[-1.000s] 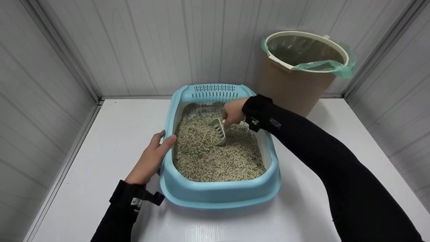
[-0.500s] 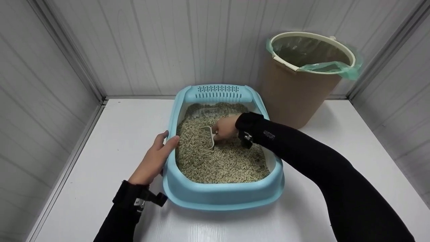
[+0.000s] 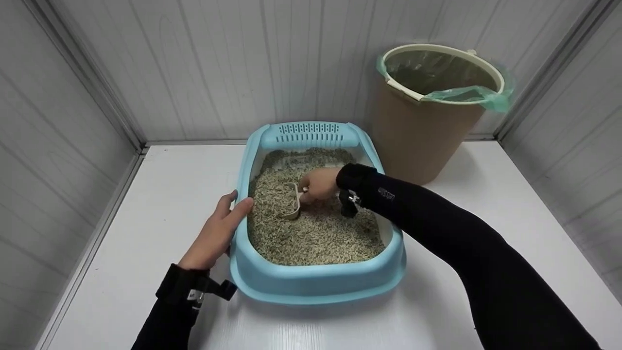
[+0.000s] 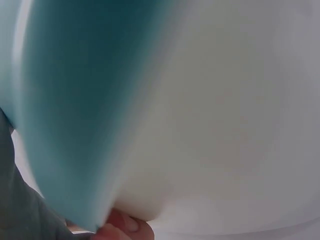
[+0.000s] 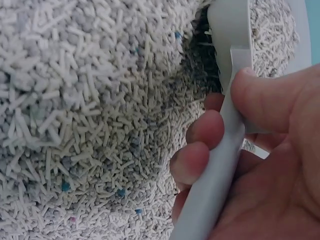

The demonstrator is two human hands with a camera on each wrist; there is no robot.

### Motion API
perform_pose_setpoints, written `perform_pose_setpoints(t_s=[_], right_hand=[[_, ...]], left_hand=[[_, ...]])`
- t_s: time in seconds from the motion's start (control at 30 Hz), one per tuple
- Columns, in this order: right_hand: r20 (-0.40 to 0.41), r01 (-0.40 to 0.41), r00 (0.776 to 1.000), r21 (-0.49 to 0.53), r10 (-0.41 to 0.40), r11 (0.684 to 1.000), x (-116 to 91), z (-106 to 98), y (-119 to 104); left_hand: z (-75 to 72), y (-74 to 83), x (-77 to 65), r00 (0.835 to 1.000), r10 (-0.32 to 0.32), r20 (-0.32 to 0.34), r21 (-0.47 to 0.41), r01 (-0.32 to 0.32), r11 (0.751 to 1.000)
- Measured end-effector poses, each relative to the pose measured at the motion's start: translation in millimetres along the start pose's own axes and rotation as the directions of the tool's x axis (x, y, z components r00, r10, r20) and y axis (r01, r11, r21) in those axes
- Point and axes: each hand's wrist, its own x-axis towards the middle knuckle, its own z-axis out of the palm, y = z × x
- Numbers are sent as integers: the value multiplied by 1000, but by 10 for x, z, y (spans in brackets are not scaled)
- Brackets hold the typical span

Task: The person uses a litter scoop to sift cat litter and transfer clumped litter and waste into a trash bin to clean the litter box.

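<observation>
A light blue litter box (image 3: 316, 282) holds pale pellet-like cat litter (image 3: 316, 243). My left hand (image 3: 214, 236) grips its left rim, thumb over the top; fingertips (image 4: 131, 226) show under the rim's edge in the left wrist view. In my right hand (image 3: 320, 183) is a pale litter scoop (image 3: 292, 214), set in the litter left of the box's middle. The right wrist view shows fingers and thumb wrapped round its handle (image 5: 210, 190). Litter lies in the scoop's bowl, whose leading edge is hidden.
Behind the box at the right stands a tall brown bin (image 3: 418, 136) with a cream rim and a green bag liner (image 3: 495, 101). Both stand on a white table (image 3: 170, 194) with grey panel walls on three sides.
My right hand has moved left and towards me, pushing the scoop through the litter; its bowl now carries pellets. My left hand keeps its hold on the rim.
</observation>
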Motion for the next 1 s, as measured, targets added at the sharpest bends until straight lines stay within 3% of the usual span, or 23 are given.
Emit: perform_pose_setpoints(t_s=[0.2, 0.4, 0.57, 1.0], right_hand=[[26, 36, 999, 21, -36, 999, -62, -57, 14], [29, 6, 1000, 104, -9, 995, -180, -110, 61], [16, 33, 999, 180, -37, 983, -292, -150, 96], [-145, 104, 988, 348, -57, 932, -651, -150, 230]], left_hand=[[19, -1, -6, 1000, 8, 12, -16, -7, 1000], [22, 19, 18, 1000, 16, 16, -21, -15, 1000], [-1, 16, 9, 1000, -9, 14, -10, 9, 1000], [-20, -4, 5, 1000, -15, 18, 28, 14, 999]])
